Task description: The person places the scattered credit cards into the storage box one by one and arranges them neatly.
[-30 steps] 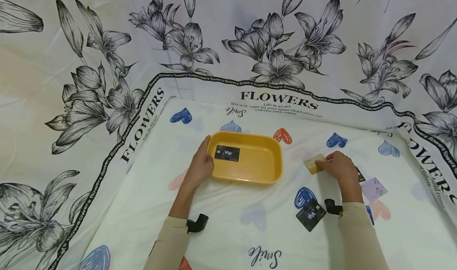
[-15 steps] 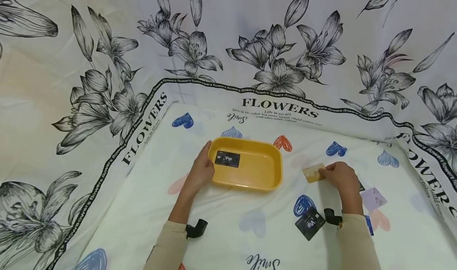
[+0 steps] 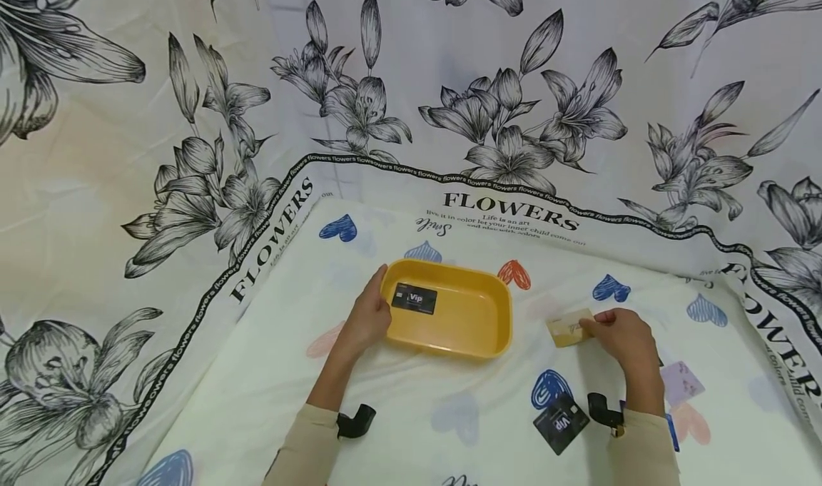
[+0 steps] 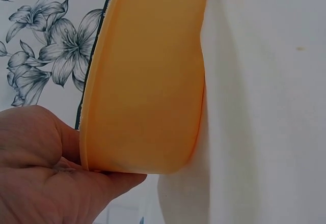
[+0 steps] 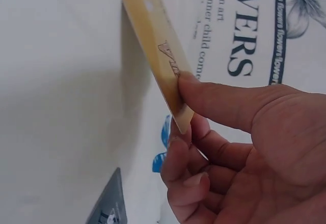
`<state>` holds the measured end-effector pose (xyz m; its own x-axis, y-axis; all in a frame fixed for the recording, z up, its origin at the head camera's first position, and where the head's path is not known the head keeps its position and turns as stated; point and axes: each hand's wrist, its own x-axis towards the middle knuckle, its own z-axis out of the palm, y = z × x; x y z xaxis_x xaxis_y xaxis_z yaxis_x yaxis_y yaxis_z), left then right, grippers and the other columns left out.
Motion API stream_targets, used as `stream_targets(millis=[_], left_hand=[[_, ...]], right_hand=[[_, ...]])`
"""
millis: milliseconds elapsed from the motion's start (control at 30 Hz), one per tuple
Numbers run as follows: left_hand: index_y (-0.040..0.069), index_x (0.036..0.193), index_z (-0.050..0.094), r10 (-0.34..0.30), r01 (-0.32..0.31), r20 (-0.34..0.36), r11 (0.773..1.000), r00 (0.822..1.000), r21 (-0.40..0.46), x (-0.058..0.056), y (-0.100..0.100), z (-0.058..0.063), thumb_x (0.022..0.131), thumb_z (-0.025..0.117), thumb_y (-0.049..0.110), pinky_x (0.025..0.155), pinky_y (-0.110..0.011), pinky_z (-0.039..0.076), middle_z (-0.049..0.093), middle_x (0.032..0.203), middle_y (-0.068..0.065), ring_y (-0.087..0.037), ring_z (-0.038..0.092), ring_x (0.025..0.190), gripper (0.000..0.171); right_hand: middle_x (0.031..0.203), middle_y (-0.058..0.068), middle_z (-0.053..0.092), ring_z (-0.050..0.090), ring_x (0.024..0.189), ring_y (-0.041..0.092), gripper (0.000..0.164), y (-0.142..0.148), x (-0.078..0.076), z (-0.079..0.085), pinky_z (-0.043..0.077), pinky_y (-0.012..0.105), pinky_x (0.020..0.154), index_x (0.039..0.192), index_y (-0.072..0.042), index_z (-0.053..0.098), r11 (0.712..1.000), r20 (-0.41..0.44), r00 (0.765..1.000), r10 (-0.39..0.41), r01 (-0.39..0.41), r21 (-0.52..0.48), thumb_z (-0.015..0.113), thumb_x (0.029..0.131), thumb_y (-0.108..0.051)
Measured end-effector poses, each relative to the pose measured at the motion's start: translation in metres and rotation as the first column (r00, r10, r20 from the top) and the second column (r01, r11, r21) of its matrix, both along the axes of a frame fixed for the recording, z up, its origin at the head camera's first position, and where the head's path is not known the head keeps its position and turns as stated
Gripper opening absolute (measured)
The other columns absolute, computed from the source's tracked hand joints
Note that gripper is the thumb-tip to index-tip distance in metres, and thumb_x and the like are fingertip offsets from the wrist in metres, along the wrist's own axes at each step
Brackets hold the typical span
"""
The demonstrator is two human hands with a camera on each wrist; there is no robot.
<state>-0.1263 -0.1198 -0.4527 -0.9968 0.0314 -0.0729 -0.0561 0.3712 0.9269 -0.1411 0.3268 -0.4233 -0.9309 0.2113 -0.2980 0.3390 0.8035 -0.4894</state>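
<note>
My left hand (image 3: 369, 320) grips the left end of a yellow plastic tray (image 3: 449, 336), thumb at the rim; the left wrist view shows the tray's outer wall (image 4: 147, 81) beside the hand. Inside the tray, toward its left, lies a black card (image 3: 414, 299) marked "Vip". To the right of the tray, my right hand (image 3: 623, 340) pinches a gold card (image 3: 566, 329) between thumb and fingers. In the right wrist view that gold card (image 5: 155, 46) is tilted, with its shadow on the cloth beside it.
Another black "Vip" card (image 3: 561, 424) lies on the heart-printed cloth below the right hand. A lilac card (image 3: 682, 382) sits right of the right wrist. A blue item (image 3: 672, 432) is mostly hidden by the right sleeve. Flower-printed fabric (image 3: 385, 58) rises behind.
The head view has tilted up, so the scene sits lower in it. The right hand keeps the gold card, now held at a slightly different angle. The tray and left hand look the same.
</note>
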Motion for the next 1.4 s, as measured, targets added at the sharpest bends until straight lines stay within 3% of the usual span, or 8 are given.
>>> stream_targets(millis=[133, 300, 567, 933, 1167, 1400], left_hand=[[0.003, 0.169, 0.016, -0.008, 0.008, -0.007, 1.0, 1.0, -0.022, 0.001, 0.0, -0.002, 0.094, 0.039, -0.009, 0.13, -0.053, 0.016, 0.022, 0.174, -0.018, -0.035, 0.018, 0.161, 0.079], [0.001, 0.169, 0.016, -0.016, 0.015, -0.026, 0.999, 1.0, -0.032, 0.001, -0.001, -0.001, 0.093, 0.04, -0.009, 0.131, -0.053, 0.016, 0.022, 0.174, -0.019, -0.034, 0.019, 0.161, 0.08], [0.002, 0.169, 0.016, -0.016, 0.016, -0.023, 1.0, 1.0, -0.025, -0.001, 0.0, 0.001, 0.092, 0.041, -0.01, 0.131, -0.052, 0.016, 0.023, 0.174, -0.018, -0.034, 0.019, 0.161, 0.081], [0.003, 0.169, 0.014, -0.026, 0.026, -0.011, 0.999, 1.0, -0.019, 0.0, -0.002, 0.001, 0.093, 0.04, -0.009, 0.131, -0.052, 0.015, 0.021, 0.174, -0.018, -0.034, 0.017, 0.162, 0.082], [0.003, 0.169, 0.015, -0.033, 0.033, -0.017, 0.999, 0.999, -0.023, 0.0, -0.002, 0.0, 0.093, 0.04, -0.009, 0.131, -0.051, 0.015, 0.022, 0.174, -0.018, -0.034, 0.018, 0.162, 0.081], [0.004, 0.169, 0.016, -0.039, 0.039, -0.004, 0.999, 0.999, -0.027, -0.002, -0.003, 0.001, 0.092, 0.042, -0.009, 0.131, -0.05, 0.014, 0.021, 0.175, -0.017, -0.032, 0.017, 0.162, 0.082]], right_hand=[[0.12, 0.031, 0.066, 0.063, 0.097, 0.036, 0.056, 0.0, 0.005, 0.002, 0.05, 0.035, 0.069, 0.126, 0.008, 0.061, 0.999, -0.014, 1.0, -0.007, 0.006, -0.05, 0.067, 0.1, -0.041], [0.122, 0.031, 0.068, 0.066, 0.1, 0.036, 0.059, 0.003, 0.008, 0.007, 0.052, 0.038, 0.074, 0.131, 0.007, 0.059, 0.995, -0.001, 1.0, -0.018, 0.018, -0.097, 0.065, 0.102, -0.045], [0.104, 0.015, 0.075, 0.067, 0.093, 0.029, 0.063, 0.01, 0.014, 0.018, 0.051, 0.033, 0.069, 0.131, 0.005, 0.059, 0.992, 0.002, 1.0, -0.007, 0.007, -0.126, 0.063, 0.102, -0.051], [0.125, 0.031, 0.065, 0.068, 0.098, 0.032, 0.057, 0.008, 0.019, 0.016, 0.053, 0.027, 0.068, 0.131, 0.005, 0.057, 0.993, -0.027, 0.999, -0.035, 0.032, -0.112, 0.062, 0.104, -0.046], [0.125, 0.026, 0.062, 0.068, 0.104, 0.034, 0.053, 0.004, 0.02, 0.014, 0.06, 0.019, 0.073, 0.134, 0.006, 0.057, 0.982, -0.08, 0.995, -0.053, 0.038, -0.183, 0.063, 0.105, -0.038], [0.127, 0.027, 0.065, 0.068, 0.111, 0.041, 0.058, -0.001, 0.021, 0.014, 0.057, 0.015, 0.073, 0.144, 0.003, 0.054, 0.973, -0.118, 0.993, -0.024, -0.004, -0.232, 0.063, 0.106, -0.04]])
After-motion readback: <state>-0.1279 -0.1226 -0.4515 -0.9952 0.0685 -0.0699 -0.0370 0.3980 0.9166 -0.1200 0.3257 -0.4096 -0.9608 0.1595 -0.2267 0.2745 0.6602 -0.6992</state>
